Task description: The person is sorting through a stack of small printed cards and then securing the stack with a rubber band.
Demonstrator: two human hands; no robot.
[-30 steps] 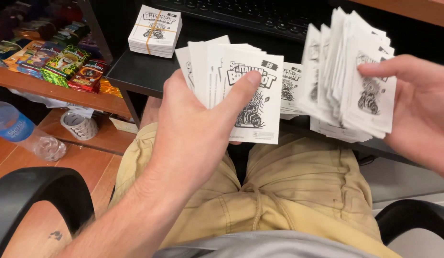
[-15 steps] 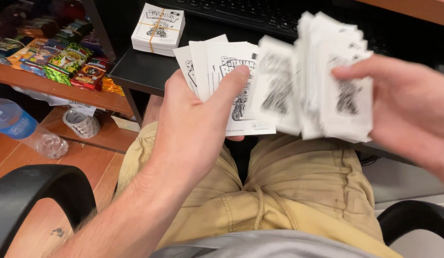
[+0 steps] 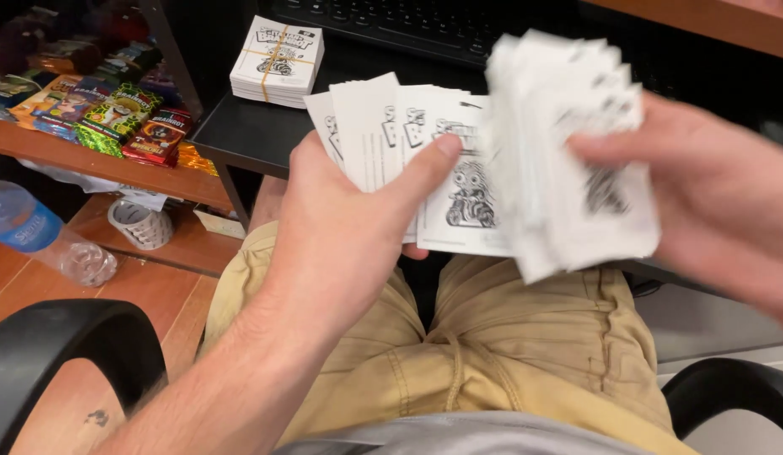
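My left hand (image 3: 345,227) holds a small fan of white cards (image 3: 425,160) with a black cartoon drawing, thumb pressed on the front one. My right hand (image 3: 712,211) grips a thicker stack of the same white cards (image 3: 568,152), blurred by motion, its left edge overlapping the fan. Both hands are above my lap in tan shorts (image 3: 493,354).
A banded bundle of the same cards (image 3: 278,61) lies on a black keyboard tray (image 3: 248,135) beside a keyboard (image 3: 408,25). Colourful snack packets (image 3: 113,114) fill a wooden shelf at left. A plastic bottle (image 3: 37,236) lies on the floor. Black chair armrests (image 3: 63,345) flank me.
My right hand has carried its stack leftward until it overlaps the fan in my left hand. The left hand has stayed nearly still.
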